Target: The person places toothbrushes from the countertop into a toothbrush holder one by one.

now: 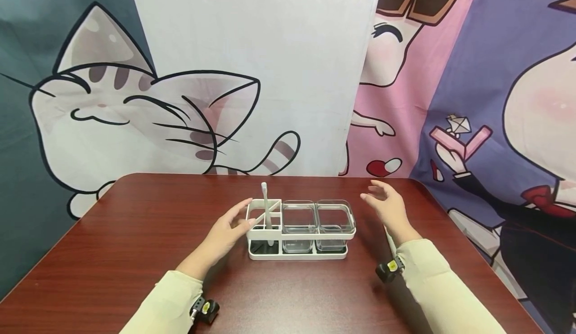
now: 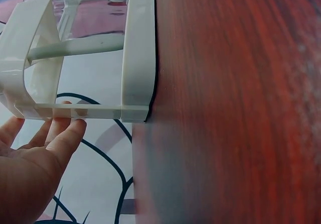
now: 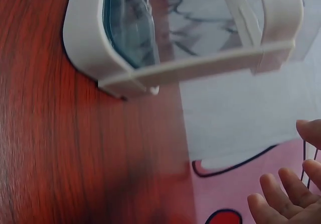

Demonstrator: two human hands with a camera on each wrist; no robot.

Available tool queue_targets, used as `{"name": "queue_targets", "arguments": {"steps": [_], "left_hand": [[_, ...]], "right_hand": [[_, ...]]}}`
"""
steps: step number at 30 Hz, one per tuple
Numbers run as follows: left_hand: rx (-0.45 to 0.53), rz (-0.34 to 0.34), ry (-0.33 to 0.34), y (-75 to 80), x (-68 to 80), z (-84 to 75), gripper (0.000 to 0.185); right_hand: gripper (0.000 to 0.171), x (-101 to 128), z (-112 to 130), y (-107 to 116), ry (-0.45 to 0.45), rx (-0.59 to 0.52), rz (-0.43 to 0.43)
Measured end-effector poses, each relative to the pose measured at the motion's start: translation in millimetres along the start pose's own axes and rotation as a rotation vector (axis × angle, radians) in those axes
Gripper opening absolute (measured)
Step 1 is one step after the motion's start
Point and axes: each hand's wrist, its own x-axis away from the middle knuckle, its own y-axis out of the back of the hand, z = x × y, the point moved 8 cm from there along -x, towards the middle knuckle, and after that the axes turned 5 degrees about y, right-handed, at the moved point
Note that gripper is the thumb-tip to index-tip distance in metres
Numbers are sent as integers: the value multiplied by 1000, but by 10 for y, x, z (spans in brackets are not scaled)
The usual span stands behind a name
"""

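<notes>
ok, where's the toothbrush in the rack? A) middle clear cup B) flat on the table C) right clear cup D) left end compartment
D: the toothbrush stands in the white rack's left end compartment, by the left hand; both clear cups look empty.

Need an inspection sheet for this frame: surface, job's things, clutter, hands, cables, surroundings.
Surface: dark red wood-grain table, rounded far corners.
Job's things: white rack mid-table; a toothbrush stands upright in its left section; two clear cups sit side by side in its right part.
Clutter: nothing seen.
Hands: left hand open, fingertips at the rack's left end; contact cannot be told. Right hand open, clear of the rack on its right side, holding nothing.
Cables: nothing seen; a small camera is strapped at each wrist.
Surroundings: cartoon-print cloth backdrop behind the table, a plain white panel in the middle.
</notes>
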Motion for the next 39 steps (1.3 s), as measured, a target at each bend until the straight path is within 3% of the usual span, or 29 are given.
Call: {"name": "queue_targets", "arguments": {"steps": [9,17,30,39], "left_hand": [[-7,-12,0,5,7,-12,58],[-6,-14,-3,-2,5,-12,58],[3,-15,2,0,12,-16,57],[-22,-24,10,2,7,3,59]], "right_hand": [[56,-36,-299,115,-117,-102,-38],[58,-28,-464,185,-167,-32,-8],[62,-21,-699,230,-255,-10,32],[60,-22,-788,217,-266,-30,95]]}}
